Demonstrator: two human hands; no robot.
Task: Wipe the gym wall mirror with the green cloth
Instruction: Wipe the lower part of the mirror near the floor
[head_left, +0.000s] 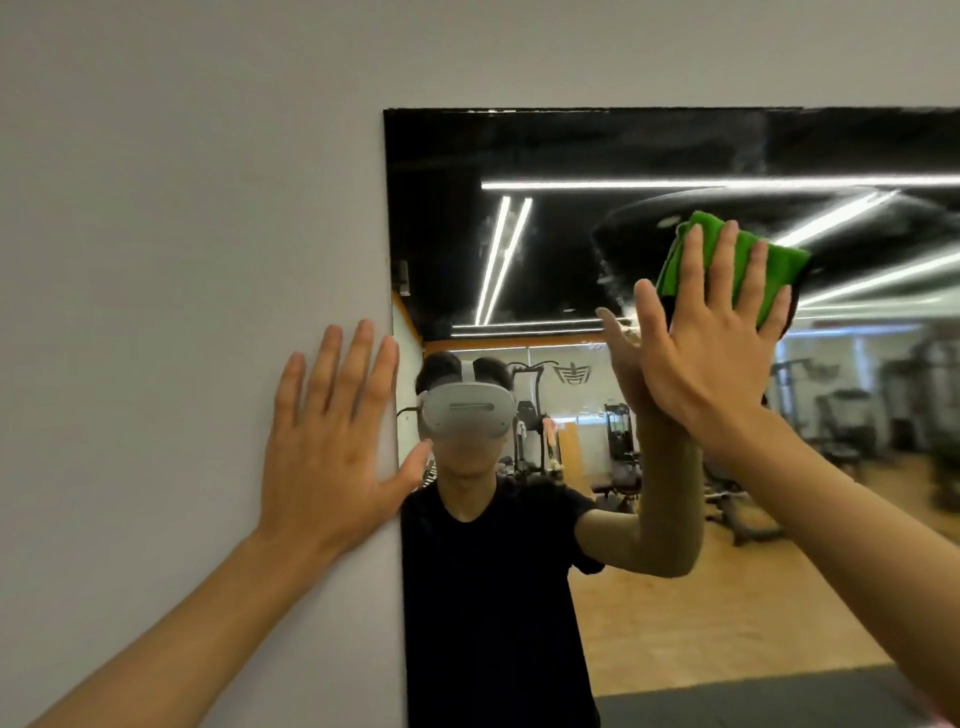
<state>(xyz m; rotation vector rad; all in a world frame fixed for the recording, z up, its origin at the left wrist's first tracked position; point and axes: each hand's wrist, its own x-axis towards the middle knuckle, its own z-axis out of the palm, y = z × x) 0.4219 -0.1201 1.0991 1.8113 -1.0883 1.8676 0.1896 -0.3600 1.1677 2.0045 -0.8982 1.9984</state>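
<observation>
Grey wall (182, 182) on the left, gym mirror (649, 156) on the right w/ ceiling strip lights reflected. Right hand (711, 332), fingers straight and spread, presses the folded green cloth (779, 260) flat against the upper glass. Left hand (327, 447) rests open-palmed on the wall, thumb just over the mirror's left edge.

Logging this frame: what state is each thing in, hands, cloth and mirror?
right hand: fingers straight and spread, pressing the green cloth to the mirror.
left hand: open, flat on the wall, thumb at the mirror's edge.
green cloth: folded, pinned against the glass.
mirror: wall-mounted, hazy smears around the cloth.
</observation>
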